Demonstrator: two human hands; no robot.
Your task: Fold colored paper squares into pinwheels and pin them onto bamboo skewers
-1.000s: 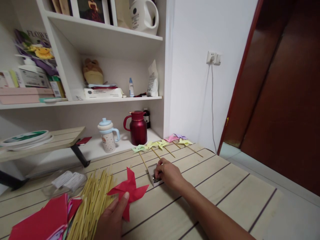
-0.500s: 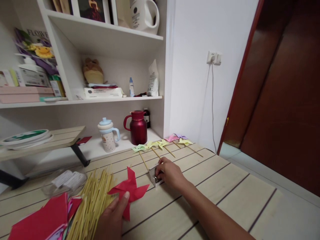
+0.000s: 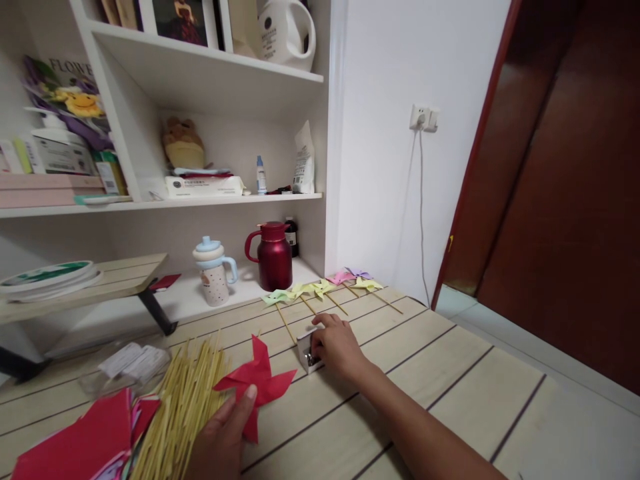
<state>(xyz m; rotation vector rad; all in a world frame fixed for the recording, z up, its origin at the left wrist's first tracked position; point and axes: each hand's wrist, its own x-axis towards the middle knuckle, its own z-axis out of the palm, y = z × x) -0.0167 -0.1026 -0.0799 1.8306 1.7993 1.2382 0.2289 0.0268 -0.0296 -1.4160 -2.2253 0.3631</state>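
My left hand (image 3: 225, 427) pinches a red paper pinwheel (image 3: 260, 380) between thumb and fingers, the thumb lying on its lower blade. No stick shows on it. My right hand (image 3: 337, 343) reaches into a small white box (image 3: 306, 353) on the table, with small shiny dark pieces inside. Its fingers are curled, the tips hidden in the box, so what they grip is out of sight. Behind the box lie several finished pinwheels on thin sticks, among them a green one (image 3: 277, 298), a yellow one (image 3: 323, 288) and a pink one (image 3: 341, 277).
A bundle of thin sticks (image 3: 180, 400) and a stack of coloured paper (image 3: 75, 440) lie at the left, near a clear plastic case (image 3: 127, 363). A dotted cup (image 3: 215, 280) and a red thermos jug (image 3: 275, 260) stand at the back beneath the shelf (image 3: 240, 200).
My right hand's fingers have shifted slightly in the box, with the index finger lifting a little. The left hand still holds the red pinwheel. The whole view has moved slightly.
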